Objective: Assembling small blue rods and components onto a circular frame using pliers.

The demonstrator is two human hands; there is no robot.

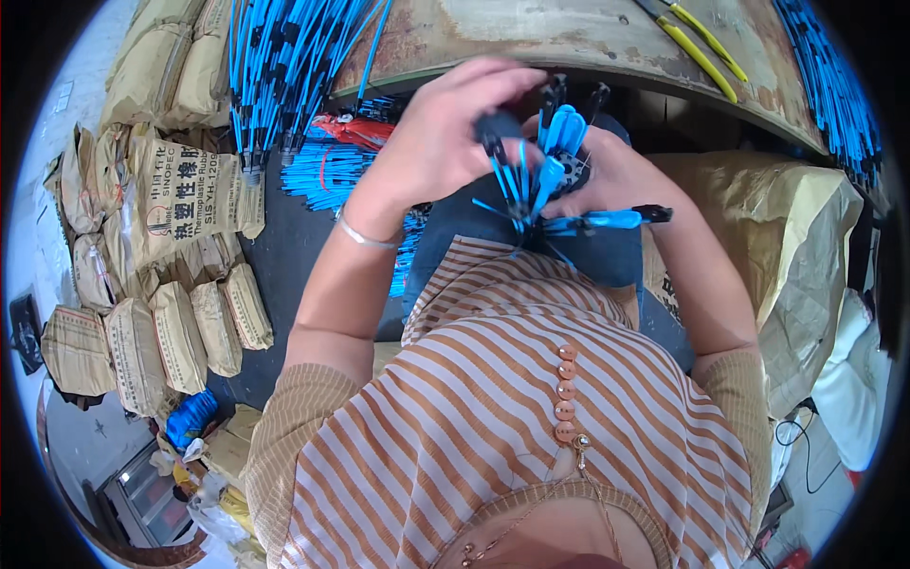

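Gripping a fan of blue-sleeved cables [545, 180] in front of the chest, just short of the workbench's near edge [588, 71], a person in a striped top sorts them with both hands. The left hand [445, 133] curls over the top of the bunch, fingers closed around the black end pieces; the right hand [616, 175] cups it from below, closed on the stems, with one cable sticking out to the right. More blue cables [275, 66] hang off the bench's left edge, another batch [829, 85] lies along its right edge, and yellow-handled pliers [697, 47] rest near its far side. Stuffed paper sacks [161, 237] are stacked at the left. Keeping the ends level and the grip firm would likely stop strands slipping loose.
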